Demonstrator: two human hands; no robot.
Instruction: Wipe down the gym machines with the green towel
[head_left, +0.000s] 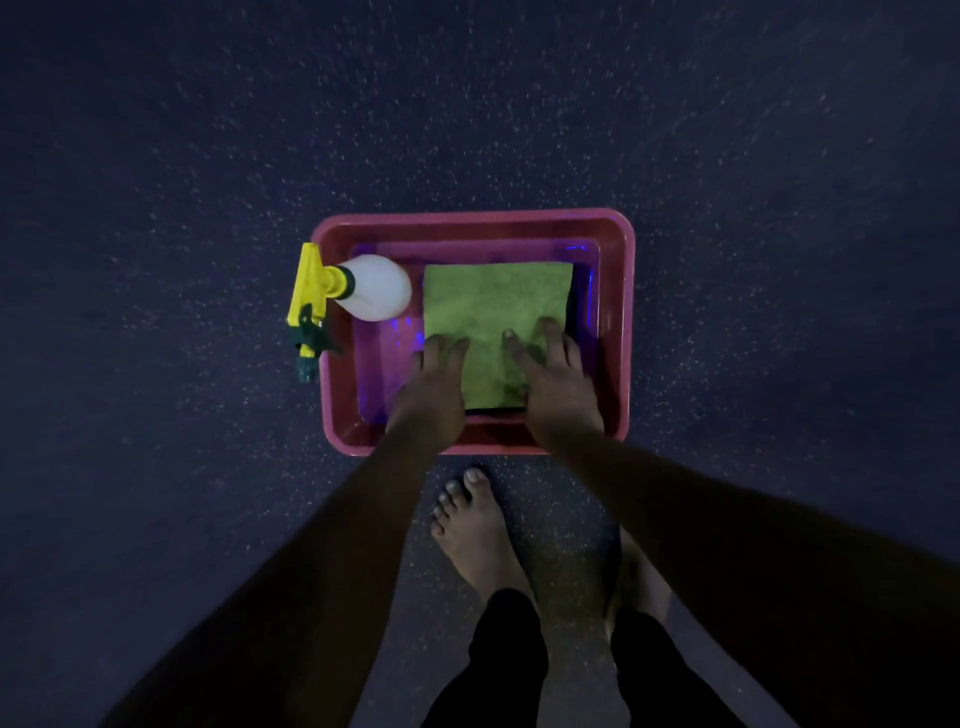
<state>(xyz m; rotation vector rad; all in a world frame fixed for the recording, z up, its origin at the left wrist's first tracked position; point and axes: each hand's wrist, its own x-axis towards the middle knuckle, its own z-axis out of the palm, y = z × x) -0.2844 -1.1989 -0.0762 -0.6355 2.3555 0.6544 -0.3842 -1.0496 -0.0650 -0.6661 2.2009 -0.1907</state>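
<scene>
Pink rect. plastic tub (472, 221) on dark speckled floor (208, 156) holds folded green cloth towel (493, 301), flat at centre-right, + white plastic spray bottle (376, 286) w/ yellow trigger over left rim; left hand (434, 389) fingers together, straight, on towel's left edge; right hand (556, 384) fingers spread, flat on towel.

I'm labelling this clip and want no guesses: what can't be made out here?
- Head view: whether the left hand pinches the green towel; its own fingers hide that edge.
- Head view: what the dark thing under the towel is; the towel covers it.
- Head view: the second foot, mostly behind the right forearm.
- Head view: any gym machine; none lies inside the frame.
</scene>
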